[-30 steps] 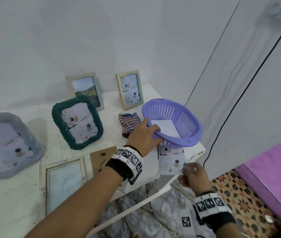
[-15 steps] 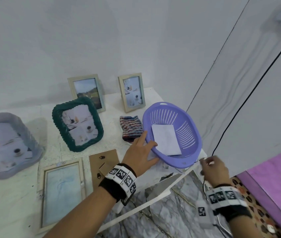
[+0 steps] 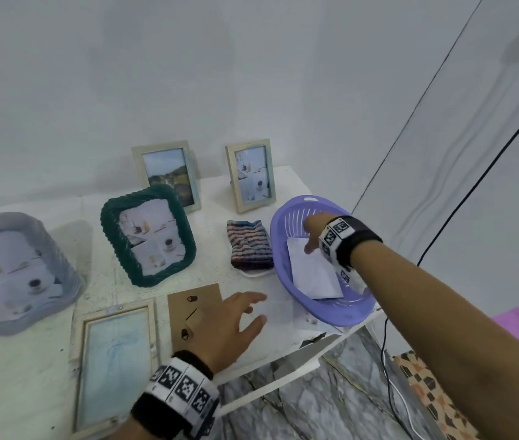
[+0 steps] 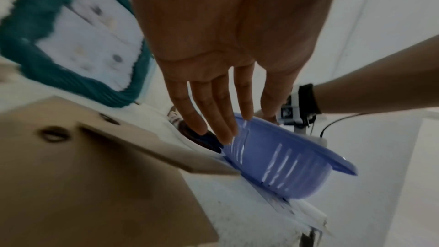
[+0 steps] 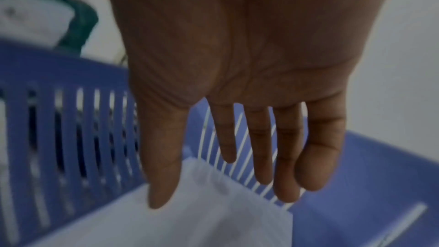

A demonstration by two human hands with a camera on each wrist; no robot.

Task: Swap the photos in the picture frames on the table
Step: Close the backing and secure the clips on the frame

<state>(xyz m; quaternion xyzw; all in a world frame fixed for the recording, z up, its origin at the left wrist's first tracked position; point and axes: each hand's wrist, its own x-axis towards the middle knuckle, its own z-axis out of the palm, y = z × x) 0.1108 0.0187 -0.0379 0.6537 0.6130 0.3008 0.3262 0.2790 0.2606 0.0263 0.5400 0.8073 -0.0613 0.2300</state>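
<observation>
An empty pale wooden frame point(image 3: 115, 360) lies flat near the table's front, with its brown backing board point(image 3: 194, 309) point(image 4: 95, 176) beside it. My left hand point(image 3: 252, 309) point(image 4: 213, 115) hovers open over the board's right side, fingers spread, holding nothing. A white sheet, a photo face down point(image 3: 312, 277) point(image 5: 202, 213), lies in the purple basket point(image 3: 331, 315) point(image 4: 297, 172) point(image 5: 71, 119). My right hand point(image 3: 310, 233) point(image 5: 237, 157) reaches into the basket with straight fingers above the sheet's far edge; contact is unclear. Another photo's edge point(image 3: 312, 323) pokes out under the basket.
A green frame point(image 3: 148, 236) point(image 4: 71, 35) and a grey frame point(image 3: 13, 271) lean at the left. Two pale frames point(image 3: 167, 176) point(image 3: 252, 176) stand at the back wall. A striped cloth point(image 3: 248, 246) lies left of the basket. The basket overhangs the table's right front corner.
My left hand let go of the basket's rim and drew back over the backing board. My right hand rose from below the table edge into the basket; the photo it held now lies under the basket.
</observation>
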